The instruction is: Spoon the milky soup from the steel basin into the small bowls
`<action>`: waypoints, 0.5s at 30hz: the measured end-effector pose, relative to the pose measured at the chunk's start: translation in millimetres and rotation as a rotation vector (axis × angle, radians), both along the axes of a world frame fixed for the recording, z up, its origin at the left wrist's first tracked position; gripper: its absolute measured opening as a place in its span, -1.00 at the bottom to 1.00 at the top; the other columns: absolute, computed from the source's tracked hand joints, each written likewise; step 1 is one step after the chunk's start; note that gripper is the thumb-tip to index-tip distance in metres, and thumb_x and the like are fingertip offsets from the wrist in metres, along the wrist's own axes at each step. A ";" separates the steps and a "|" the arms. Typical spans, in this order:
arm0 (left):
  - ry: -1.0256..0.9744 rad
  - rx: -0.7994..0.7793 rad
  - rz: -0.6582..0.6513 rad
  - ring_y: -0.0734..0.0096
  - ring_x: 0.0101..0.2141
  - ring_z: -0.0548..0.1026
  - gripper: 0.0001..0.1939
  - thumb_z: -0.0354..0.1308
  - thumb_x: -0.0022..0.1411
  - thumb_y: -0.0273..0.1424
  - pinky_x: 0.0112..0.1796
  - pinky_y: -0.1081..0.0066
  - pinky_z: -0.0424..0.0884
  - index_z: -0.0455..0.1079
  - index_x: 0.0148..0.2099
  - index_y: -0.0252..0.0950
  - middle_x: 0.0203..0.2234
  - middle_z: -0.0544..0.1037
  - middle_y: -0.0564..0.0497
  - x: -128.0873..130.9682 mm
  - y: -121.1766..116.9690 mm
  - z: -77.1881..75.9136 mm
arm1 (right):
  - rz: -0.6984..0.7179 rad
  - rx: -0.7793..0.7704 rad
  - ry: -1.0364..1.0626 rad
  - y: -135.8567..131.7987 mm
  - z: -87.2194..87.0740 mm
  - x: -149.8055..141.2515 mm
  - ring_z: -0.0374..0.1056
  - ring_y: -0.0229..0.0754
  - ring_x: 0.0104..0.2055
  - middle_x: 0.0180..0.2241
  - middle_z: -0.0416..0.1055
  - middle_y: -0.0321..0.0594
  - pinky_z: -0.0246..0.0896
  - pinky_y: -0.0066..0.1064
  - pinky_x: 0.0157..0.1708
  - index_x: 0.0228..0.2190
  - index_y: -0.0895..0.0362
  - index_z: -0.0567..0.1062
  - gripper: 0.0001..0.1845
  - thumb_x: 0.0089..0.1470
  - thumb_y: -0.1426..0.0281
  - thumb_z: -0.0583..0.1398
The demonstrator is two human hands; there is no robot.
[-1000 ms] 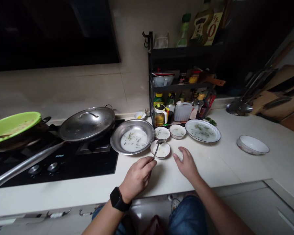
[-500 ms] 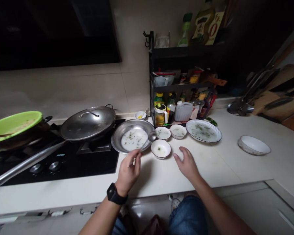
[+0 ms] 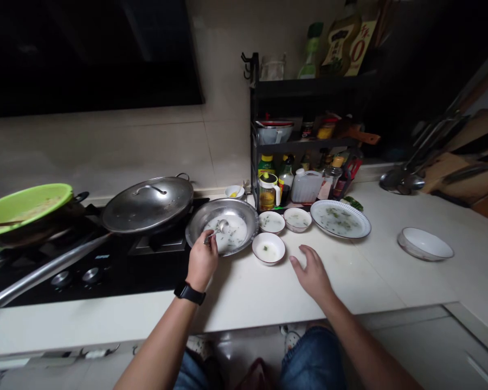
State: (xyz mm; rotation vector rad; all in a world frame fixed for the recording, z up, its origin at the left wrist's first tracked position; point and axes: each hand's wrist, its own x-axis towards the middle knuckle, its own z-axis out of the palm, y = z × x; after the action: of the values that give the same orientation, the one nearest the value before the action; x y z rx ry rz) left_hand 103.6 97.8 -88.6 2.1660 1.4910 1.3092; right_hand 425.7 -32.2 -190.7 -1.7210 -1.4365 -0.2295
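Note:
My left hand (image 3: 202, 261) is shut on the handle of a metal spoon (image 3: 222, 226), whose bowl dips into milky liquid with green flecks. That liquid lies in a wide steel basin (image 3: 248, 212), and my hand is at the basin's near rim. My right hand (image 3: 314, 275) rests on the white counter (image 3: 244, 292), fingers apart, holding nothing. Nearest to it is a small white bowl (image 3: 268, 236) with a little liquid in it. Two more small bowls (image 3: 271, 214) (image 3: 297, 212) stand behind that one.
A blue-rimmed plate (image 3: 340, 219) with cloudy liquid and a white bowl (image 3: 425, 244) sit to the right. A lidded wok (image 3: 147, 205) and a green dish (image 3: 24, 208) are on the black hob (image 3: 106, 271). A black rack (image 3: 305, 143) holds bottles behind.
My left hand has moved left from the small white bowl to the steel basin, and the spoon now dips into the basin's liquid. My right hand has barely moved.

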 end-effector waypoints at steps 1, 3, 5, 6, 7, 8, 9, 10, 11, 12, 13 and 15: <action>-0.018 -0.020 -0.013 0.09 -0.23 0.67 -0.69 -0.01 0.43 -0.24 -0.13 0.18 0.55 0.45 -0.01 -0.29 -0.29 0.66 -0.17 2.5 -2.0 -0.5 | 0.000 0.000 0.004 0.0 0.0 0.1 0.44 0.23 0.12 0.03 0.50 0.21 0.41 0.17 0.11 0.05 0.19 0.44 -0.44 0.33 -0.02 0.12; -0.089 -0.090 -0.034 0.14 -0.32 0.67 -0.69 0.00 0.41 -0.22 -0.22 0.23 0.55 0.45 -0.02 -0.28 -0.32 0.66 -0.14 6.0 -5.6 -1.3 | 0.002 0.000 0.010 0.0 -0.1 0.3 0.43 0.23 0.12 0.03 0.50 0.21 0.41 0.16 0.11 0.05 0.19 0.44 -0.44 0.33 -0.02 0.12; -0.196 -0.186 -0.034 0.19 -0.40 0.66 -0.68 0.02 0.39 -0.18 -0.32 0.27 0.53 0.46 -0.06 -0.29 -0.33 0.66 -0.14 7.5 -7.7 -2.4 | 0.004 -0.004 0.015 0.1 -0.3 0.4 0.43 0.22 0.12 0.03 0.50 0.21 0.41 0.16 0.12 0.05 0.20 0.44 -0.43 0.33 -0.02 0.12; -0.253 -0.238 -0.023 0.20 -0.43 0.66 -0.67 0.03 0.38 -0.16 -0.36 0.29 0.52 0.46 -0.08 -0.29 -0.34 0.66 -0.14 7.4 -8.0 -3.0 | 0.005 -0.007 0.018 0.1 -0.4 0.5 0.43 0.22 0.12 0.03 0.50 0.21 0.40 0.16 0.12 0.05 0.21 0.44 -0.43 0.33 -0.02 0.12; -0.305 -0.284 -0.011 0.20 -0.45 0.65 -0.66 0.05 0.37 -0.14 -0.38 0.29 0.51 0.46 -0.10 -0.30 -0.37 0.66 -0.14 6.8 -8.0 -3.8 | 0.005 -0.009 0.021 0.2 -0.6 0.6 0.43 0.22 0.12 0.03 0.50 0.21 0.40 0.16 0.12 0.05 0.20 0.44 -0.43 0.32 -0.03 0.12; -0.352 -0.322 -0.004 0.19 -0.46 0.64 -0.64 0.06 0.36 -0.12 -0.40 0.29 0.51 0.45 -0.11 -0.31 -0.40 0.66 -0.13 5.8 -7.7 -4.5 | 0.004 -0.011 0.023 0.2 -0.8 0.7 0.43 0.22 0.12 0.03 0.50 0.21 0.40 0.16 0.12 0.05 0.20 0.45 -0.43 0.32 -0.03 0.12; -0.398 -0.352 -0.004 0.18 -0.47 0.64 -0.63 0.06 0.35 -0.11 -0.41 0.29 0.51 0.45 -0.11 -0.32 -0.43 0.65 -0.12 4.6 -7.3 -5.0 | 0.003 -0.012 0.025 0.3 -1.0 0.8 0.43 0.22 0.12 0.03 0.50 0.21 0.40 0.16 0.12 0.04 0.20 0.45 -0.42 0.32 -0.03 0.12; -0.442 -0.374 -0.013 0.18 -0.47 0.63 -0.62 0.07 0.34 -0.09 -0.41 0.29 0.51 0.44 -0.10 -0.33 -0.46 0.65 -0.11 3.3 -7.1 -5.2 | 0.003 -0.012 0.025 0.3 -1.2 0.9 0.43 0.22 0.12 0.03 0.50 0.21 0.40 0.16 0.12 0.04 0.20 0.45 -0.42 0.32 -0.04 0.12; -0.483 -0.388 -0.027 0.18 -0.48 0.63 -0.61 0.08 0.34 -0.08 -0.42 0.28 0.51 0.42 -0.08 -0.33 -0.47 0.64 -0.10 1.9 -7.0 -4.8 | 0.004 -0.011 0.024 0.4 -1.4 1.0 0.43 0.22 0.12 0.03 0.50 0.21 0.40 0.16 0.12 0.04 0.20 0.45 -0.42 0.32 -0.04 0.12; -0.518 -0.397 -0.041 0.18 -0.48 0.63 -0.60 0.09 0.33 -0.07 -0.42 0.28 0.51 0.41 -0.08 -0.33 -0.48 0.64 -0.08 0.5 -7.2 -3.7 | 0.005 -0.009 0.022 0.5 -1.6 1.1 0.43 0.22 0.12 0.03 0.50 0.21 0.40 0.17 0.12 0.04 0.19 0.45 -0.43 0.32 -0.03 0.12; -0.544 -0.401 -0.051 0.19 -0.49 0.62 -0.59 0.10 0.33 -0.07 -0.43 0.28 0.51 0.41 -0.07 -0.33 -0.49 0.63 -0.07 -0.8 -7.6 -1.9 | 0.006 -0.007 0.020 0.6 -1.8 1.2 0.43 0.22 0.12 0.03 0.50 0.21 0.40 0.17 0.12 0.04 0.19 0.45 -0.43 0.32 -0.03 0.12; -0.572 -0.402 -0.052 0.20 -0.50 0.62 -0.58 0.13 0.32 -0.05 -0.43 0.29 0.51 0.40 -0.07 -0.34 -0.48 0.63 -0.07 -3.2 -8.9 4.1 | 0.006 -0.005 0.020 0.9 -2.1 1.2 0.43 0.22 0.12 0.03 0.50 0.20 0.40 0.17 0.11 0.05 0.18 0.45 -0.45 0.32 -0.03 0.12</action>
State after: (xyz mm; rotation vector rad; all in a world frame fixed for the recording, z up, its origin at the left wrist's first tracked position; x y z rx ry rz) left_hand 100.4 88.9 -84.5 1.4152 1.3057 1.3199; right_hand 426.9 -31.3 -192.8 -1.7183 -1.4284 -0.2053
